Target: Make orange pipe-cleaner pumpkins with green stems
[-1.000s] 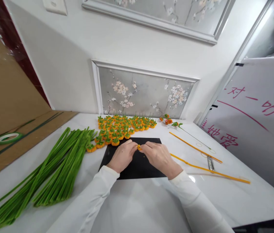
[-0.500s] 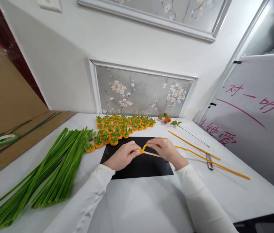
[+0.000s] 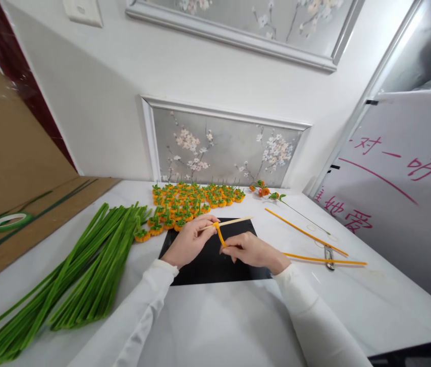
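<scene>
My left hand (image 3: 192, 240) is closed on a thin wooden stick (image 3: 237, 220), which points out to the right past the fingertips. An orange pipe cleaner (image 3: 221, 237) is wound round the stick right at those fingertips. A short stretch of it runs down to my right hand (image 3: 251, 250), whose fingers pinch it. Its long tail appears to come out behind the right wrist and lie across the table. Both hands are above a black mat (image 3: 208, 271). Beyond the left hand stand several small orange pumpkins with green tops (image 3: 167, 218).
Green pipe cleaners (image 3: 97, 265) lie in a heap at the left. A loose orange pipe cleaner (image 3: 303, 230) and a small metal tool (image 3: 329, 257) lie at the right. Orange flowers on a stem (image 3: 263, 191) rest near the wall. Green tape (image 3: 9, 221) sits on cardboard (image 3: 47, 214).
My right hand has moved down and toward me, drawing the orange pipe cleaner below the stick. The stick's free end now tilts up to the right, and the tail has shifted left.
</scene>
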{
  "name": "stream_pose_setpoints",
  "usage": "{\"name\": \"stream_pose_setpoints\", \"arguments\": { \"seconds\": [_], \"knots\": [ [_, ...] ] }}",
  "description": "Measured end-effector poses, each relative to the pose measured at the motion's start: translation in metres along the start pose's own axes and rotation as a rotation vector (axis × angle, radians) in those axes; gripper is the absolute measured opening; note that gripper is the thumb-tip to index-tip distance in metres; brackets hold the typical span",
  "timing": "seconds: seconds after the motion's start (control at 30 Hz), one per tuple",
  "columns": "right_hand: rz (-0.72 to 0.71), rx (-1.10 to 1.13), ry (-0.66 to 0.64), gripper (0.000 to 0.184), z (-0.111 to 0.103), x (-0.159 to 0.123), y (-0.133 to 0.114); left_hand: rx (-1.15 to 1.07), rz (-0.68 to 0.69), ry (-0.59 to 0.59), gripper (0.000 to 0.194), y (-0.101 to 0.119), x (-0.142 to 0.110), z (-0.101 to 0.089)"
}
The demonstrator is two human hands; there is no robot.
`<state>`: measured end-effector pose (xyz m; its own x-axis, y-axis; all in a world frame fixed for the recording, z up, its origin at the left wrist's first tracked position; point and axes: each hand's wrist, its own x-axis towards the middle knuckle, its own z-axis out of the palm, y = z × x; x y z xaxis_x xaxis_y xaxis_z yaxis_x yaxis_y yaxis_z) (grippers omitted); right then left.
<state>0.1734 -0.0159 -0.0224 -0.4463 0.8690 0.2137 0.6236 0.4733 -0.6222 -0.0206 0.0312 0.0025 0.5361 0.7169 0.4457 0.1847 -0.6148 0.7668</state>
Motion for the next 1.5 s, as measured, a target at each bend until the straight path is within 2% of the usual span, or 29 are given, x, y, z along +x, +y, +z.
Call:
{"name": "stream_pose_setpoints", "arguments": {
  "seconds": [0.13, 0.23, 0.33, 0.57, 0.77, 0.87, 1.07, 1.17, 1.33, 1.5],
  "knots": [
    [-0.035, -0.256, 0.075, 0.026, -0.001, -0.004, -0.019, 0.004, 0.016, 0.033, 0.026, -0.013, 0.001, -0.003],
    [-0.053, -0.42, 0.144, 0.026, -0.004, -0.008, -0.028, 0.035, 0.028, -0.004, 0.028, -0.019, 0.001, -0.005],
    [-0.07, -0.485, 0.195, 0.025, -0.007, -0.009, -0.031, 0.122, 0.058, -0.053, 0.028, -0.02, 0.0, -0.006],
    [-0.096, -0.433, 0.269, 0.021, -0.013, -0.007, -0.028, 0.272, 0.128, -0.127, 0.019, -0.019, -0.001, -0.001],
    [-0.049, -0.299, 0.418, 0.018, -0.018, -0.002, -0.01, 0.274, 0.135, -0.288, 0.019, -0.014, -0.003, 0.002],
    [0.016, -0.294, 0.438, 0.019, -0.022, -0.002, 0.001, 0.237, 0.124, -0.349, 0.019, -0.008, -0.004, 0.004],
    [0.148, -0.218, 0.273, 0.029, -0.023, -0.002, 0.019, 0.107, 0.1, -0.318, 0.019, -0.006, -0.004, 0.003],
    [0.133, -0.143, 0.174, 0.032, -0.02, -0.002, 0.022, 0.044, 0.066, -0.291, 0.02, -0.004, -0.004, 0.003],
    [0.147, 0.054, -0.043, 0.034, -0.016, -0.001, 0.03, -0.051, -0.021, -0.318, 0.023, 0.003, -0.005, 0.004],
    [0.2, 0.115, -0.107, 0.031, -0.012, -0.002, 0.03, -0.073, -0.06, -0.235, 0.024, -0.002, -0.004, -0.002]
  ]
}}
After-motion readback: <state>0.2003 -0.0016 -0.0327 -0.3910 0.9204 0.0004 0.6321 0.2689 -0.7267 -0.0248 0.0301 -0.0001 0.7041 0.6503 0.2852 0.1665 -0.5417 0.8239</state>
